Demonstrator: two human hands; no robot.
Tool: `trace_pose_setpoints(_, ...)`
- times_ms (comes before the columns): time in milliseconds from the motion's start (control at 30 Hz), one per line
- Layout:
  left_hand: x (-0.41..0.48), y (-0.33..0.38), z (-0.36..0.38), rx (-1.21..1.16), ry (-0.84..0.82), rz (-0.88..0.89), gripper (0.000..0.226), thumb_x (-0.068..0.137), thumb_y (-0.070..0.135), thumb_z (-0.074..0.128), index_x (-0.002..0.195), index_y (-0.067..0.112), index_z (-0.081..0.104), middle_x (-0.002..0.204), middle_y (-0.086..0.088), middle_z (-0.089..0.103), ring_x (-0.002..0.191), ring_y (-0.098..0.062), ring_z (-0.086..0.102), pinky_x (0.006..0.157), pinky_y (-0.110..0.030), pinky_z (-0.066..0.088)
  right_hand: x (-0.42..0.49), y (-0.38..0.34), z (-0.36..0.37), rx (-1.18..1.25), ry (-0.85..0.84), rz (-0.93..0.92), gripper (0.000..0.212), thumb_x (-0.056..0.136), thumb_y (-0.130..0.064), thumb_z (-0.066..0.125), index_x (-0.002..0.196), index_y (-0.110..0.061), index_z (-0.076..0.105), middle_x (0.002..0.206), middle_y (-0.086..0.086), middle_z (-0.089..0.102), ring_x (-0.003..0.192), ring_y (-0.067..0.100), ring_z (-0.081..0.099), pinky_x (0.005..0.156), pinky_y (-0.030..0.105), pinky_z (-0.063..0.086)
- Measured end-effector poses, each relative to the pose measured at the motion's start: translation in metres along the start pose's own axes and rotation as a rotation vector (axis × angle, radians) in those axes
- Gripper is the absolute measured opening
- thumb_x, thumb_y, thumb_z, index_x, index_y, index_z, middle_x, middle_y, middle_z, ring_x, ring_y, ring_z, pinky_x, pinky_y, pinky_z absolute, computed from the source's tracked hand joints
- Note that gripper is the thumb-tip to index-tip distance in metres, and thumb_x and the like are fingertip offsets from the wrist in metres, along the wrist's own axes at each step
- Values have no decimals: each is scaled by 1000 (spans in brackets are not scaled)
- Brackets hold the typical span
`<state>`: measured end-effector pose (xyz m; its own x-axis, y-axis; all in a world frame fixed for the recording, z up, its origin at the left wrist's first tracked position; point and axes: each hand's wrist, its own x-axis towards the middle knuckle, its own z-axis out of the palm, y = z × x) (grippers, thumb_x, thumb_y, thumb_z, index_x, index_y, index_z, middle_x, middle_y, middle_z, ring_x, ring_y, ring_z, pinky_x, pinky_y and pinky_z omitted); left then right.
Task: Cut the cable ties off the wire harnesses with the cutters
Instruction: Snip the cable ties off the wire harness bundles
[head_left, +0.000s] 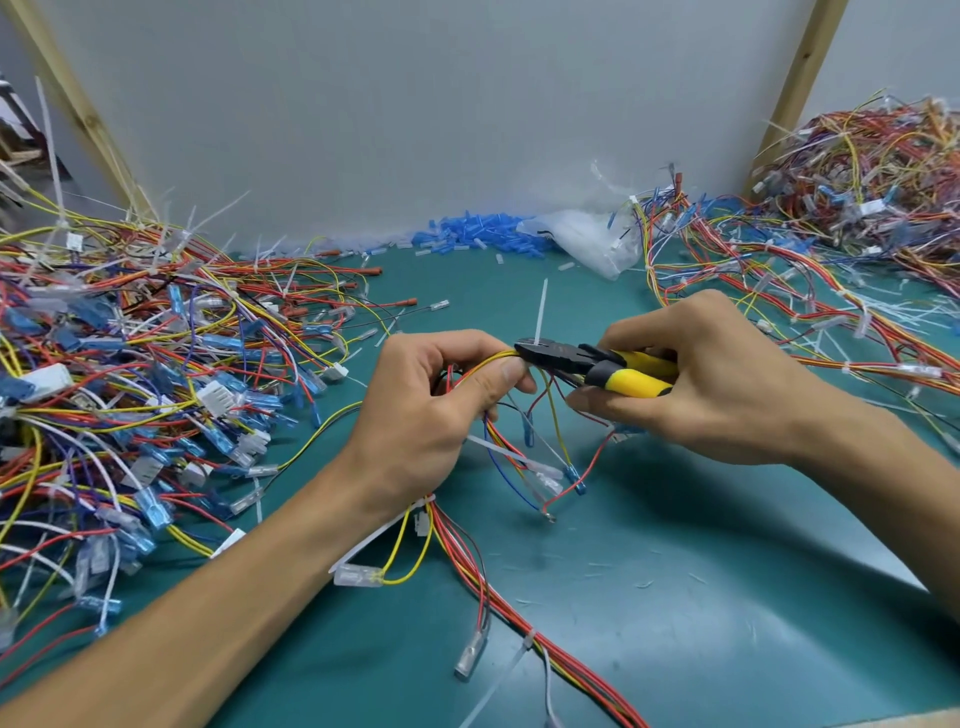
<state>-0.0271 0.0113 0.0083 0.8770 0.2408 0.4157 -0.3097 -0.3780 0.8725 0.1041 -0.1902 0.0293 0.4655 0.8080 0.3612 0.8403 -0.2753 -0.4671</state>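
Cable tie (540, 317) met by cutters (589, 366) over green mat (675, 571).
Wire harness (485, 366) is gripped in left hand (441, 410); yellow handles are clenched in right hand (717, 384), black blades set at upright white tie's base.

Person, two bare arms over green mat (675, 571). Left hand (415, 415): bare, short trimmed thumbnail, faint tendon lines across the back, creases at the wrist. Left forearm (234, 587): bare and smooth, uncovered all the way to the mat's near-left corner. Right hand (701, 384): bare, rounded knuckle ridge, thumbnail not clear enough to tell. Right forearm (872, 457): bare out to the mat's right edge, shadow along its underside.
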Motion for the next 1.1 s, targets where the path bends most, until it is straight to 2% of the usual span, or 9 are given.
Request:
trace_pose_setpoints(100,-1,1,0,-8,-5,5,18,91,19,66,76,15,76,56,11,54,54,-6,48,55,-11,37,-1,1,0,21,-13,11,36,86,-49,75,69,-19,63,63,11,37,56,14,22,47,37,23)
trace_pose_setpoints(267,0,1,0,2,1,2,18,91,20,66,77,14,76,55,11,53,51,-4,47,53,-11,35,0,3,0,-11,6,-28,37,87,-49,74,72,-17,64,59,8,37,57,16,24,47,33,25)
trace_pose_setpoints(400,-2,1,0,44,-13,9,18,92,17,65,78,12,76,54,14,53,48,-2,45,52,-8,33,3,1,1,-145,24,-115,30,86,-50,74,79,-22,66,67,-1,54,63,21,45,56,36,39)
trace_pose_setpoints(467,-2,1,1,64,-13,6,18,91,17,65,78,11,76,53,14,53,49,-2,45,52,-9,32,3,0,2,-141,28,-123,28,86,-50,74,82,-24,67,71,-3,56,66,20,49,58,38,40)
trace_pose_setpoints(667,0,-4,1,59,2,-20,18,90,21,67,76,16,77,57,9,55,54,-7,49,54,-15,35,3,3,4,-130,-8,-106,40,84,-61,73,79,-23,61,69,-1,54,66,22,47,57,41,41)
trace_pose_setpoints(867,1,-5,-1,44,22,-12,18,90,22,67,76,18,76,71,-18,65,57,-11,51,57,-18,40,4,6,2,-141,-10,-114,46,84,-67,70,80,-23,61,70,-2,54,67,21,47,58,36,39)
trace_pose_setpoints(1000,1,-5,-2,51,17,-10,18,90,21,67,76,17,76,72,-21,65,56,-9,52,57,-19,41,4,6,1,-125,7,-125,44,85,-67,72,80,-24,63,68,-3,54,66,20,47,57,33,39)
trace_pose_setpoints(1100,1,-6,-2,51,21,-13,17,90,21,67,76,16,77,71,-20,64,56,-10,51,57,-18,40,4,6,3,-102,6,-113,47,84,-66,73,79,-21,64,61,4,48,62,23,38,54,36,38)
